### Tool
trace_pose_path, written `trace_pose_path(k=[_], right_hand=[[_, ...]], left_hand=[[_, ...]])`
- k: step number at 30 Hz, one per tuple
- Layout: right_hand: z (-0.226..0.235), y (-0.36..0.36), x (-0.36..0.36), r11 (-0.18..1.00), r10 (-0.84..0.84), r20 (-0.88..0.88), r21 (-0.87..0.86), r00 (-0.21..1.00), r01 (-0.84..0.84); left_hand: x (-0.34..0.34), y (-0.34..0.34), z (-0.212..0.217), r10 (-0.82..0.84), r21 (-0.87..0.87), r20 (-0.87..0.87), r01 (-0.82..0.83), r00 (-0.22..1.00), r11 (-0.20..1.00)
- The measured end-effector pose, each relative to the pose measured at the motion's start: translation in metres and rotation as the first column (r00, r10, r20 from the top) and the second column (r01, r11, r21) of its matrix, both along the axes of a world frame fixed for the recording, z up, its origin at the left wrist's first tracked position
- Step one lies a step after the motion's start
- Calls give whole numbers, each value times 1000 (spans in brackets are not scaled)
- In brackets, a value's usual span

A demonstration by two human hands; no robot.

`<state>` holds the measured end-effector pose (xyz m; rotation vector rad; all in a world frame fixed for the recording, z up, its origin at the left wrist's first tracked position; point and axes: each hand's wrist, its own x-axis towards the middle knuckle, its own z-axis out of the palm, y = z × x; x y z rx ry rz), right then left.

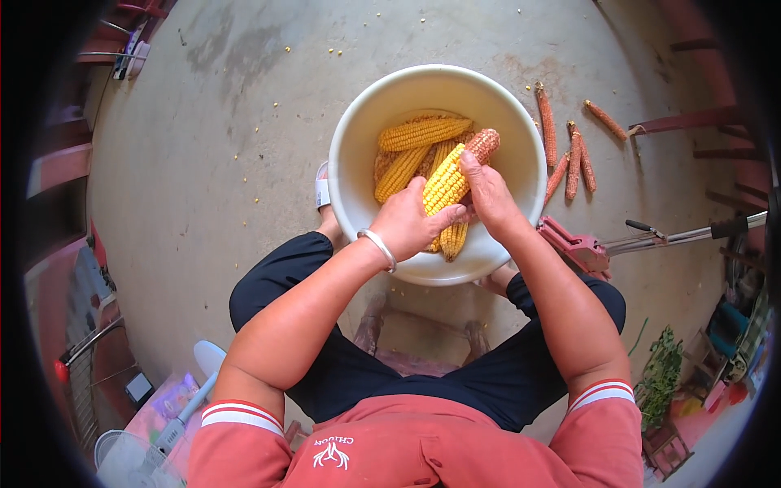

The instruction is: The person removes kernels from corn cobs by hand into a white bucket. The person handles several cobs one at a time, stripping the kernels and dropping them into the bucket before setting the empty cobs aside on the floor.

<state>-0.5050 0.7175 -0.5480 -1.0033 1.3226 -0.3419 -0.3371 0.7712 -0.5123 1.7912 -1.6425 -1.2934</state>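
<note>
1. The person sits with knees apart, in dark trousers and a red shirt with striped sleeve cuffs; both bare forearms reach forward from the lower edge.
2. The left hand, a silver bangle on its wrist, is closed around the lower part of a yellow corn cob, thumb pressed along the kernels.
3. The right hand grips the same cob from the other side, fingers curled over its upper part, where the kernels are gone and the reddish core shows.
4. The cob is held tilted over a large cream basin that stands on the concrete floor between the person's feet.
5. More yellow cobs lie in the basin beneath the hands.
6. Right of the basin, a red metal tool with a long handle rests on the floor.
7. Farther off, bare reddish cores lie scattered, loose kernels dotting the concrete.
</note>
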Motion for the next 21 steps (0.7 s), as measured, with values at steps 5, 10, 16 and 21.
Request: trace_pose_path(k=[5,10,16,21], right_hand=[[9,-1,-1,999,-37,-50,-39,998,35],[15,-8,8,958,-251,271,208,929,198],[-10,-10,7,975,-141,468,219,872,39],[-24,1,11,950,-241,318,272,917,156]], left_hand=[[9,-12,16,168,502,-495,123,852,856],[5,-17,28,503,687,-621,109,601,718],[9,-15,19,386,591,-640,104,664,800],[-8,-5,16,205,476,-444,35,872,879]])
